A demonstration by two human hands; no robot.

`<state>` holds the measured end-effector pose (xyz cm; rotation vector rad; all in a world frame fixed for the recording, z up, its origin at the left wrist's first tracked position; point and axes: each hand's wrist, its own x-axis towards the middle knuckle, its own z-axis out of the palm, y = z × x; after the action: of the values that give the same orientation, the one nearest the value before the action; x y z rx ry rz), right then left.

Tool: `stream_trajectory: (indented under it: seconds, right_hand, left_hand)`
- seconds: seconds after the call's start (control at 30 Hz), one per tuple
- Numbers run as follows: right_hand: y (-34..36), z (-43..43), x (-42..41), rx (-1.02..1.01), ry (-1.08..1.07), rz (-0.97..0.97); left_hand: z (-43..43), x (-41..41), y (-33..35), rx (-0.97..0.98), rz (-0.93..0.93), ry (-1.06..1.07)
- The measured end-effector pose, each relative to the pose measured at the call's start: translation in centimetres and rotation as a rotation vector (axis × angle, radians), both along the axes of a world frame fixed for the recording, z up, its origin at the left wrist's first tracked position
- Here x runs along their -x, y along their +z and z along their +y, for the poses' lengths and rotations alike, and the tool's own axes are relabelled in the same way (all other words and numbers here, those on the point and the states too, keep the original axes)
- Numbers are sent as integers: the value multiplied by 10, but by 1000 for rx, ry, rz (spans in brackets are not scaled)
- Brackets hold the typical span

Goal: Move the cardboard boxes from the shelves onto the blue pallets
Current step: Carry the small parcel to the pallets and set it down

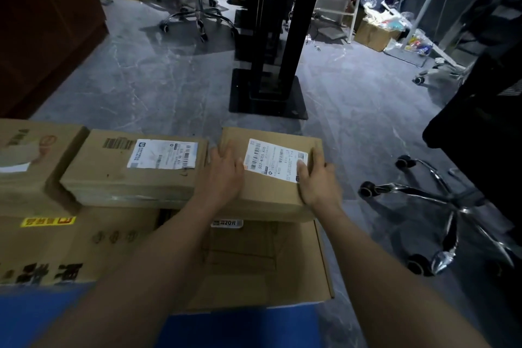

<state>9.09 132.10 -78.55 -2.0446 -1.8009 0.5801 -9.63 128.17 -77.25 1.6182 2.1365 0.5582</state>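
A small cardboard box with a white shipping label sits on top of a larger flat box on the blue pallet. My left hand holds its left side, fingers over the top edge. My right hand holds its right side, thumb on the label and fingers round the far corner. A second labelled box lies just to the left, touching or nearly touching it. More boxes are stacked at the far left over a printed box.
A black stand with a flat base rises on the grey floor ahead. A chrome chair base with castors lies to the right. An office chair and an open box of clutter stand further back. A brown cabinet is at left.
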Motion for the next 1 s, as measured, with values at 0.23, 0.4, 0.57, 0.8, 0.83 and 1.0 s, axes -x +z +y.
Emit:
stream_trajectory:
  seconds: [0.23,0.4,0.57,0.8,0.83,1.0]
  right_hand:
    - [-26,18,7,18,19,-41]
    - [-30,31,8,0,32,-66]
    - [-30,32,10,-3,32,-83]
    - [-29,31,14,-1,54,-91]
    - [-29,31,14,4,57,-98]
    - [-19,24,14,37,71,-179]
  left_hand:
    - [12,6,-29,-44,-50,21]
    - [18,3,-32,-62,-72,43]
    - [21,3,-32,-77,-58,49]
    - [24,8,-44,-106,-4,62]
    - [24,8,-43,-113,9,65]
    - [18,3,-31,-132,99,19]
